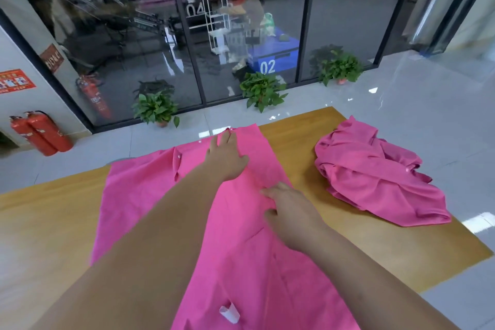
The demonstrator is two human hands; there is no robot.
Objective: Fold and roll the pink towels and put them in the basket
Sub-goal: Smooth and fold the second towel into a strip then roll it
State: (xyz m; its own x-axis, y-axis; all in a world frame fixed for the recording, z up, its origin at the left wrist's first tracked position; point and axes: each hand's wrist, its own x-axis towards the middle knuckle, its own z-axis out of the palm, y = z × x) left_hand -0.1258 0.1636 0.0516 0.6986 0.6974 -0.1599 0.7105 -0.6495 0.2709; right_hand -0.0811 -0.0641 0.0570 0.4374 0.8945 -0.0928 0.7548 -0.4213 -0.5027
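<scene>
From the head camera I see one pink towel (150, 195) spread flat on the wooden table (375, 244). My left hand (226, 159) presses its far part, fingers straight. My right hand (292, 211) rests mid-cloth, fingers loosely extended, gripping nothing. A second, crumpled pink towel (375, 174) lies well apart at the table's right.

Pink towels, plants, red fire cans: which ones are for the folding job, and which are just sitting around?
For the job: flat towel, crumpled towel, left hand, right hand, table.
Just there: plants, fire extinguishers.
No basket in view.
</scene>
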